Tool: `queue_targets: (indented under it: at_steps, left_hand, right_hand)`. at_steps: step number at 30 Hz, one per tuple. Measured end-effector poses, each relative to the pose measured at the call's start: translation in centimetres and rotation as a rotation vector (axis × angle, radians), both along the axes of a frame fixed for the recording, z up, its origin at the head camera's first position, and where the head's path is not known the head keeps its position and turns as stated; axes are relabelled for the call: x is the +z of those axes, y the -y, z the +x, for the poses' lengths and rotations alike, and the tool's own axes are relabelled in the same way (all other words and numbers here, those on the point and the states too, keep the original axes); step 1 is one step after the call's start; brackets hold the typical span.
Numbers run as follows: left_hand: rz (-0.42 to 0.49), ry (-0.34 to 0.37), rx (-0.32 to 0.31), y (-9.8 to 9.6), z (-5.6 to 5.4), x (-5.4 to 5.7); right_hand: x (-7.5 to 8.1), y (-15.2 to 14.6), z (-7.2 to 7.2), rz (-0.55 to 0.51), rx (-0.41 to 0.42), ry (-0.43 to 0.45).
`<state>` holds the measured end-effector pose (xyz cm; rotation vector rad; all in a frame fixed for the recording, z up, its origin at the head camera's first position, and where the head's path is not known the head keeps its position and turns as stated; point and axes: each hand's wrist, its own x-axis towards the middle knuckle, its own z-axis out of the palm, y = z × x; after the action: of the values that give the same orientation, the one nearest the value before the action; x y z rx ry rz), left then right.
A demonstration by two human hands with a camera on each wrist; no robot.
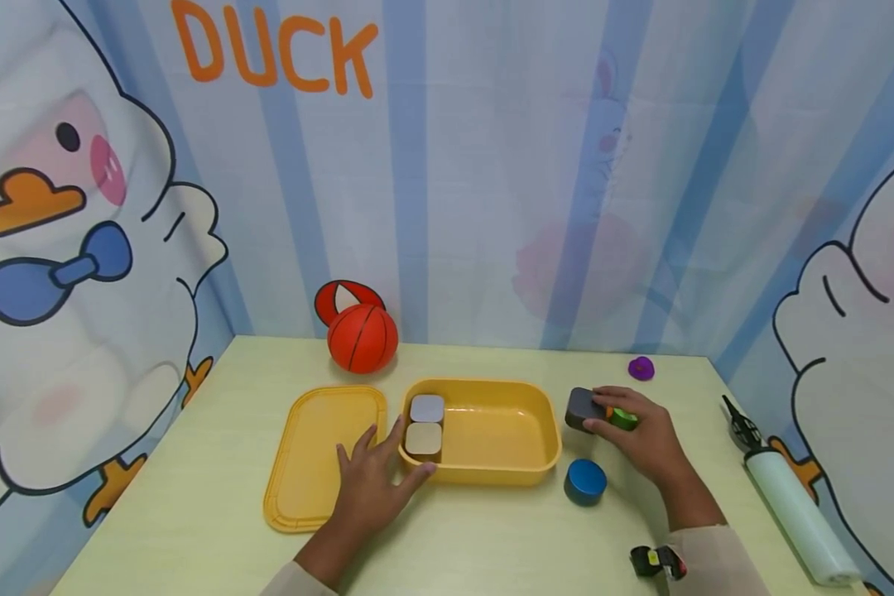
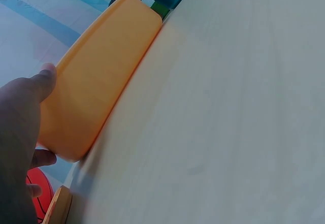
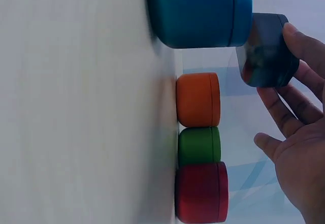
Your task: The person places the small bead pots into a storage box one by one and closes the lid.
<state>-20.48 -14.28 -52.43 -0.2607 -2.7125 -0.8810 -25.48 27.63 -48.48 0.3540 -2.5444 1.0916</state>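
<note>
My right hand point(image 1: 641, 430) pinches a dark grey square tin point(image 1: 583, 408) between thumb and fingers, just right of the yellow box point(image 1: 501, 475). In the right wrist view the tin point(image 3: 266, 51) is raised off the table. My left hand point(image 1: 372, 484) touches the box's front left corner with fingers spread, its thumb at the front rim. Inside the box, a lavender tin point(image 1: 427, 408) and a beige tin point(image 1: 423, 439) stand along the left wall. A blue round tin point(image 1: 585, 482) stands near my right hand. Orange point(image 3: 198, 99), green point(image 3: 199, 145) and red tins point(image 3: 201, 192) stand beyond it.
A yellow lid point(image 1: 309, 463) lies left of the box. Behind are a red toy basketball point(image 1: 362, 338) and a small purple object point(image 1: 641, 368). A pale green cylinder with a black nozzle point(image 1: 800, 513) lies along the right edge. A printed curtain point(image 1: 477, 165) surrounds the table.
</note>
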Motion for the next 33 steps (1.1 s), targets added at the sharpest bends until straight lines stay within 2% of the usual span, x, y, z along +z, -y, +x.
queue_targets:
  at_steps: [13,20,33]
  left_hand:
    - [0.003,0.001,0.004,0.0,0.1,0.1]
    - [0.007,0.002,0.005,0.0,0.2,0.2]
    - [0.005,0.000,0.004,0.0,0.3,0.2]
  right_hand:
    - [2.0,1.8,-0.5,-0.039,0.038,0.071]
    - [2.4,3.2,-1.0,-0.048,0.088,0.037]
    - [2.3,6.6,-1.8,-0.062,0.192,0.005]
